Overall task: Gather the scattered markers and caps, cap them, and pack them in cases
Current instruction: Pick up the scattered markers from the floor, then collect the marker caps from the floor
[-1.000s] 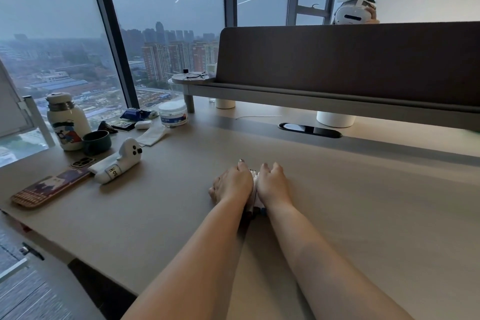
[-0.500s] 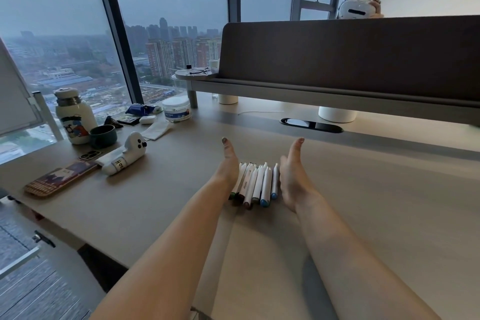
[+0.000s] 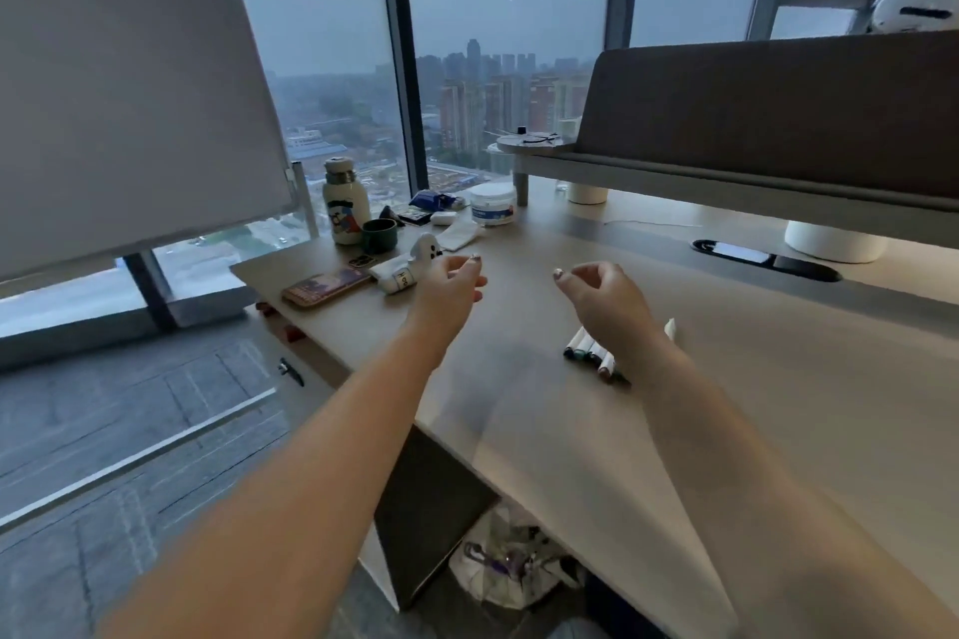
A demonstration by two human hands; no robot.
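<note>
A bundle of several white markers (image 3: 589,350) with coloured caps lies side by side on the beige desk (image 3: 726,431); my right forearm covers most of it, and one white tip (image 3: 670,327) shows on the far side. My right hand (image 3: 604,293) hovers above and beyond the markers, fingers loosely curled, holding nothing. My left hand (image 3: 449,288) hangs in the air to the left, near the desk's left part, fingers relaxed and empty. No marker case is in view.
At the desk's left end are a phone (image 3: 327,286), a white ghost-shaped gadget (image 3: 410,270), a dark cup (image 3: 380,235), a white bottle (image 3: 345,208) and a white tub (image 3: 493,205). A raised shelf with a dark partition (image 3: 778,119) runs along the back. A whiteboard (image 3: 119,83) stands at the left.
Both hands lifted off the markers and drew apart. The view swung left, so the bundle now lies under my right forearm.
</note>
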